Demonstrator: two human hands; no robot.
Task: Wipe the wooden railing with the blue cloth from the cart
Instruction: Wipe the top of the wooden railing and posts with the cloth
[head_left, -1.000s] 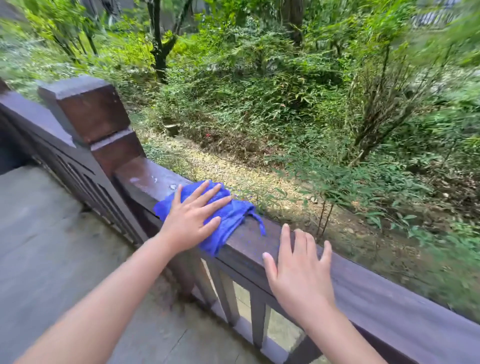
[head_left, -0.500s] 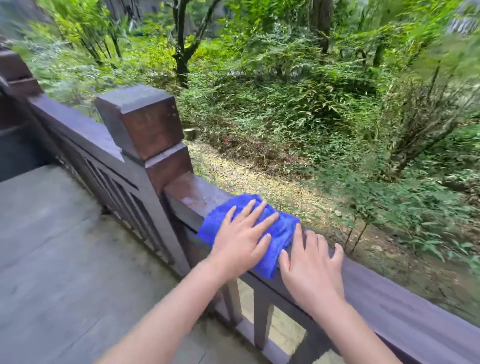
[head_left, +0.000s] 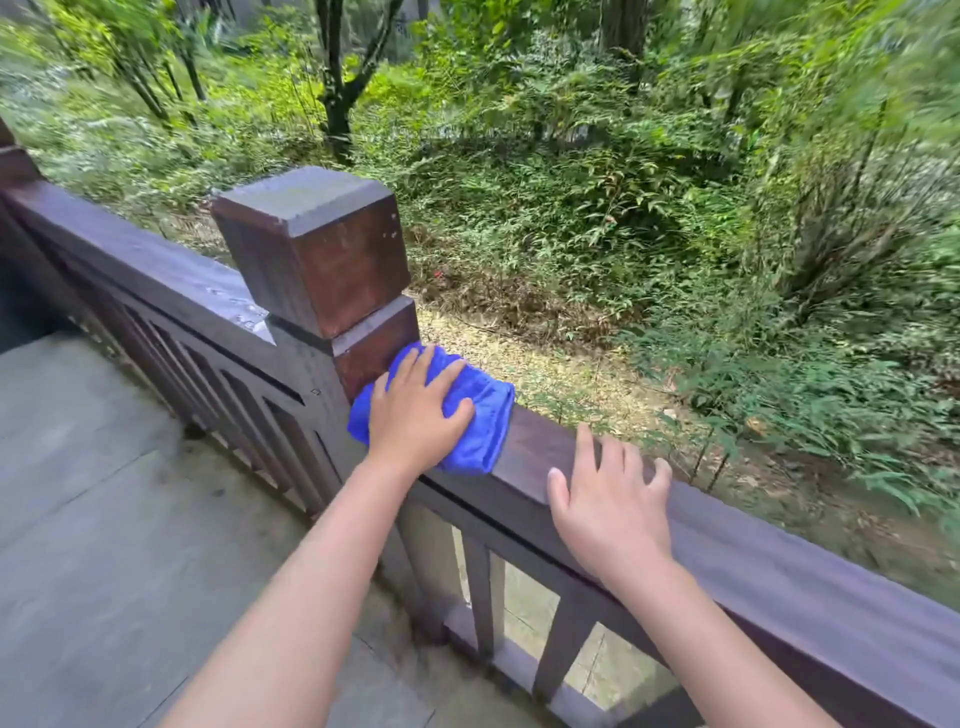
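Note:
A dark brown wooden railing (head_left: 769, 551) runs from the upper left to the lower right. A folded blue cloth (head_left: 483, 421) lies on its top rail, right against the base of a square post (head_left: 317, 249). My left hand (head_left: 415, 410) presses flat on the cloth, fingers pointing toward the post. My right hand (head_left: 608, 504) rests on the bare rail a short way right of the cloth, fingers spread and holding nothing.
Water drops sit on the rail section (head_left: 156, 270) left of the post. Vertical balusters (head_left: 483, 597) stand below the rail. A grey stone floor (head_left: 104, 519) lies on my side. Dense green bushes and trees (head_left: 623, 156) fill the slope beyond.
My left hand has slid the cloth left along the rail until it meets the post. My right hand stays on the rail, now farther from the cloth. The view has shifted left.

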